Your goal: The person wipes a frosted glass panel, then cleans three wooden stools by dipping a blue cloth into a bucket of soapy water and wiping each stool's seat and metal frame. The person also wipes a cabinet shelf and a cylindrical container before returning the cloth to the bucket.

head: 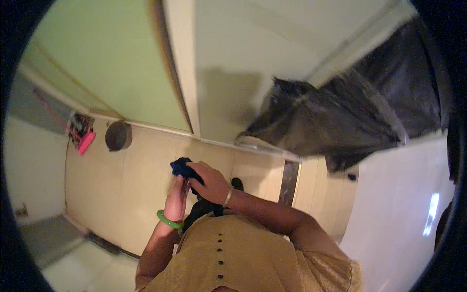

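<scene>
A crumpled dark blue cloth (181, 166) is between my two hands, in front of my body. My right hand (211, 182), with a pale bracelet at its wrist, lies over the cloth and grips it from the right. From the left, my left hand (177, 197) presses its fingers against the same cloth, close to the right hand's fingertips. A green bangle (169, 219) circles my left wrist. Part of the cloth is hidden under the right hand.
On the floor (109, 182) at the left stand a dark bucket (118, 135) and a pink brush head (87, 143) on a long handle. Black plastic sheeting (328, 116) covers something at the right. A green panel (120, 65) rises ahead, and a white glossy surface (390, 197) lies at right.
</scene>
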Tool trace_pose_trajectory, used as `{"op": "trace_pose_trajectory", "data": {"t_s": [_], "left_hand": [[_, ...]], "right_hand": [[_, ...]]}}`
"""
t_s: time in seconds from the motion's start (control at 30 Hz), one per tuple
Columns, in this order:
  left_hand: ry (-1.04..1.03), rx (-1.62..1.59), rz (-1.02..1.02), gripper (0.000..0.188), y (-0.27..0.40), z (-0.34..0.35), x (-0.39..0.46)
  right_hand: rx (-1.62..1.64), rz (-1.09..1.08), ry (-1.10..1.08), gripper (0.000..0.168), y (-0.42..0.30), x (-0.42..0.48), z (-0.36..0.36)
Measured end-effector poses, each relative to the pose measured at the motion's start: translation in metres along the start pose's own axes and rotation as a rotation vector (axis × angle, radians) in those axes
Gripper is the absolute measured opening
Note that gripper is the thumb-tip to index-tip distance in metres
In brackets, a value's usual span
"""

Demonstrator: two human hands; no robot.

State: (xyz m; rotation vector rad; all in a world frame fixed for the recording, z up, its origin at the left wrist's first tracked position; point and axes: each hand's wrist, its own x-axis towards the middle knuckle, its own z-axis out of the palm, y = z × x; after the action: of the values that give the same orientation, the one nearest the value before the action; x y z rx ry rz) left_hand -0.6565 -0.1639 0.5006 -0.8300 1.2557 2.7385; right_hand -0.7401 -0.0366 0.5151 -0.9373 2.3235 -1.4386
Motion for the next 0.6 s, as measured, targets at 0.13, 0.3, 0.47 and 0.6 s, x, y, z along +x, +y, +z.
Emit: {"op": "trace_pose_trajectory", "data": {"t_s": [0.13,0.3,0.47,0.6], "left_hand": [[0.091,0.345,0.392,0.036,-0.001,0.016,0.002],[0.279,0.206,0.691,0.04,-0.001,0.037,0.029],[0.084,-0.151,0.41,0.038,0.019,0.042,0.066],[0.01,-0.78,0.243,0.046,0.036,0.065,0.084]], "right_hand": [[-0.013,-0.114,-0.021,0.038,-0.017,0.018,-0.014],[-0.083,-0.282,-0.171,0.039,-0.04,0.043,-0.039],[-0.069,-0.282,-0.162,0.047,-0.028,0.078,-0.041],[-0.083,-0.428,-0.164,0.049,-0.024,0.121,-0.049]]}}
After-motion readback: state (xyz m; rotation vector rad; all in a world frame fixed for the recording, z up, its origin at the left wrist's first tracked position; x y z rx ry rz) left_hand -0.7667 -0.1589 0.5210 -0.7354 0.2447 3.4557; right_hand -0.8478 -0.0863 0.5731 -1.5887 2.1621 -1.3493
